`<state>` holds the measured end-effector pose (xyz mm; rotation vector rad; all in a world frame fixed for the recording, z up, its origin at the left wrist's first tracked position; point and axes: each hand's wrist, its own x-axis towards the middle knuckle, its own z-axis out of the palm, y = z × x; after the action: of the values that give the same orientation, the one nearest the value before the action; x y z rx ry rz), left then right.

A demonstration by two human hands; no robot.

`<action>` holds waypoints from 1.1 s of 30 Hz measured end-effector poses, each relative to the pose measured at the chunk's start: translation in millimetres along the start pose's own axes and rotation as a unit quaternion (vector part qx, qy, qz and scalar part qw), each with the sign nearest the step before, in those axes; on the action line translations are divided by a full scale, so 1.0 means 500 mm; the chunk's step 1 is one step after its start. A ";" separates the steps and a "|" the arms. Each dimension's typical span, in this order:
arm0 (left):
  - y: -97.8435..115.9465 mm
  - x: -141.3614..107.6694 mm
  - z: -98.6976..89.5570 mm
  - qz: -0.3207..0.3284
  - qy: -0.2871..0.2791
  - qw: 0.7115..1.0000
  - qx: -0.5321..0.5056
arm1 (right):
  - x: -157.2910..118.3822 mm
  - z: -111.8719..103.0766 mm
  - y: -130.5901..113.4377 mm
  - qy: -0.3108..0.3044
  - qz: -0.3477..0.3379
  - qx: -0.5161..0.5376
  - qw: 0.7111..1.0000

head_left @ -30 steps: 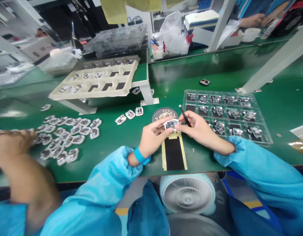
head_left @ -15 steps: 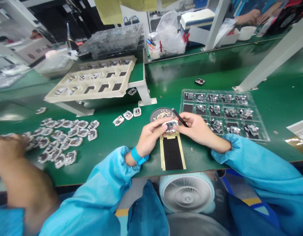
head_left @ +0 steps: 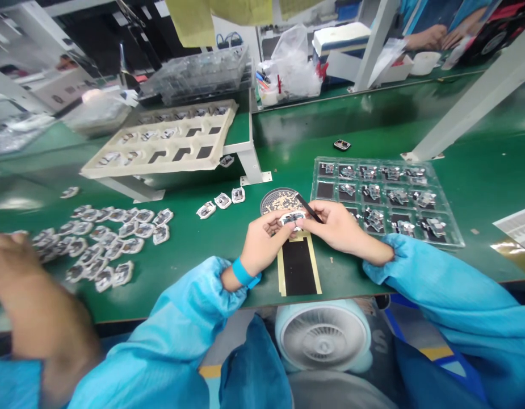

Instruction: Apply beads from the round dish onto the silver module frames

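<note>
Between my two hands is a small white-framed part (head_left: 293, 218) with dark electronics inside. My left hand (head_left: 264, 241) grips it from the left, the thumb along its near edge. My right hand (head_left: 336, 224) has thumb and fingertips at the part's right side and also holds a black tweezers-like tool (head_left: 310, 209), which slants up to the left. Just behind the hands lies a round grey dish (head_left: 266, 199) of tiny beige and dark pieces. Below them is a black pad (head_left: 302, 267) edged with yellow tape.
Clear tray (head_left: 456, 238) with circuit pieces at right. Several similar white parts (head_left: 132, 245) lie at left, near a co-worker's arm (head_left: 45, 318). A beige tray (head_left: 160, 166) rests on a raised stand (head_left: 249, 162). A slanted white post (head_left: 466, 94) rises at right.
My left thumb has shifted right across the white-framed part, and the part is turned slightly in my fingers. My right hand stays beside it with the black tool.
</note>
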<state>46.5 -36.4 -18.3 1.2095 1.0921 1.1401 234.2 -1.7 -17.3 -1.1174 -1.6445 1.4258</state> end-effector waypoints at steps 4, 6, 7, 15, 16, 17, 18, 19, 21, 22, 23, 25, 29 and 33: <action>0.006 -0.003 0.006 -0.009 0.019 1.000 -0.002 | -0.005 0.010 -0.002 0.017 -0.010 0.026 0.999; 0.008 -0.007 0.008 -0.010 0.025 1.000 0.008 | -0.007 0.015 -0.001 0.017 -0.009 0.038 0.999; 0.008 -0.009 0.009 -0.008 0.028 0.999 0.013 | -0.007 0.016 0.001 0.017 -0.009 0.041 0.999; 0.006 -0.005 -0.001 0.045 0.029 0.990 0.131 | 0.002 -0.007 -0.002 -0.009 -0.042 -0.078 0.996; 0.006 -0.005 -0.003 0.077 0.029 0.981 0.177 | 0.002 -0.011 -0.006 0.003 -0.062 -0.094 0.994; 0.006 -0.006 -0.005 0.111 0.028 0.969 0.218 | 0.002 -0.015 -0.011 0.021 -0.088 -0.104 0.991; 0.005 -0.007 -0.006 0.142 0.023 0.957 0.251 | 0.001 -0.018 -0.016 0.040 -0.115 -0.110 0.986; 0.005 -0.008 -0.007 0.166 0.017 0.947 0.274 | 0.001 -0.021 -0.021 0.053 -0.141 -0.118 0.982; 0.003 -0.010 -0.007 0.195 0.008 0.935 0.296 | 0.000 -0.027 -0.027 0.050 -0.192 -0.139 0.970; 0.003 -0.010 -0.007 0.199 0.007 0.933 0.300 | 0.001 -0.029 -0.027 0.038 -0.215 -0.153 0.964; 0.002 -0.010 -0.007 0.200 0.009 0.932 0.302 | 0.002 -0.031 -0.025 0.025 -0.238 -0.164 0.957; 0.003 -0.009 -0.007 0.197 0.017 0.932 0.303 | 0.006 -0.034 -0.014 0.008 -0.289 -0.179 0.940; 0.005 -0.007 -0.008 0.198 0.019 0.930 0.308 | 0.008 -0.031 0.011 0.016 -0.368 -0.208 0.906; 0.003 -0.006 -0.009 0.216 0.021 0.920 0.325 | 0.002 -0.020 0.014 0.040 -0.383 -0.232 0.893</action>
<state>41.5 -39.1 -17.0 2.0330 1.3294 1.1639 244.2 3.4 -22.8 -0.6026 -2.0932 0.4846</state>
